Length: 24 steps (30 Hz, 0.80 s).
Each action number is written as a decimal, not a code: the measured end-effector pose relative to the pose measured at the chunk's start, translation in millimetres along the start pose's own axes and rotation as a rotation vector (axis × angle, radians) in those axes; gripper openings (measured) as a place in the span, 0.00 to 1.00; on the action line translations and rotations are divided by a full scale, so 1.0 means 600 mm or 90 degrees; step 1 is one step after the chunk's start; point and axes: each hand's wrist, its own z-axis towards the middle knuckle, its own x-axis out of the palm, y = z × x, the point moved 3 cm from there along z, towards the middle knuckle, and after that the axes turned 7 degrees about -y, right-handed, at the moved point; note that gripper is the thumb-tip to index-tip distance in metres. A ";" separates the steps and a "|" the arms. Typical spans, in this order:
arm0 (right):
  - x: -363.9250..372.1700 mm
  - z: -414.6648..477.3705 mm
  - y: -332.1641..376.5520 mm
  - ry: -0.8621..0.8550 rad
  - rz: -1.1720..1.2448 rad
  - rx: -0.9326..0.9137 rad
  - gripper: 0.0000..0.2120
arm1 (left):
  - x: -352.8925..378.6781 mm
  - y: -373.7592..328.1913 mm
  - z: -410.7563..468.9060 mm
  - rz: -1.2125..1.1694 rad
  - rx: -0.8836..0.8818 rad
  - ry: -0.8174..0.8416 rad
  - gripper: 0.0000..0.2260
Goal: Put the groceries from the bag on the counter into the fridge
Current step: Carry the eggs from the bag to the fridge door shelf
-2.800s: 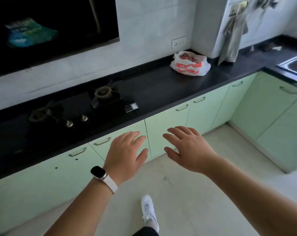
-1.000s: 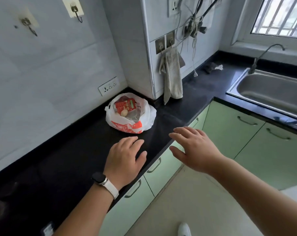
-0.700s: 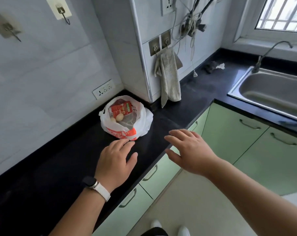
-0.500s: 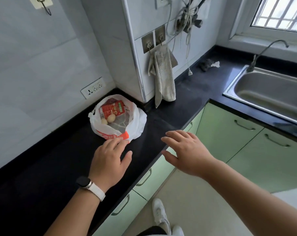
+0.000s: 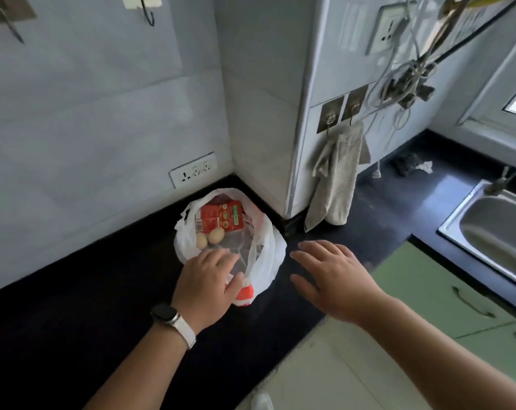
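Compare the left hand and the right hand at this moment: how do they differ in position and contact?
The left hand is over the near edge of the plastic bag; the right hand hovers beside the bag, apart from it. The left wrist wears a watch; the right wrist is bare. Both are open, palm down, holding nothing.

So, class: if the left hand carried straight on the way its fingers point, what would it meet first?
Probably the two pale eggs inside the open white plastic bag. The left hand already sits over the bag's near rim, though depth is unclear.
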 end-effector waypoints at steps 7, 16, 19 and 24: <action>0.040 0.101 0.014 0.065 0.009 -0.046 0.24 | 0.012 0.058 0.052 0.019 -0.033 0.015 0.22; 0.109 0.215 0.018 0.169 0.055 -0.150 0.29 | 0.058 0.113 0.108 0.020 -0.099 0.093 0.21; 0.133 0.257 0.017 0.201 0.073 -0.183 0.32 | 0.079 0.130 0.124 -0.043 -0.174 0.117 0.17; 0.204 0.327 0.009 0.249 0.074 -0.211 0.21 | 0.117 0.171 0.153 -0.070 -0.300 0.175 0.14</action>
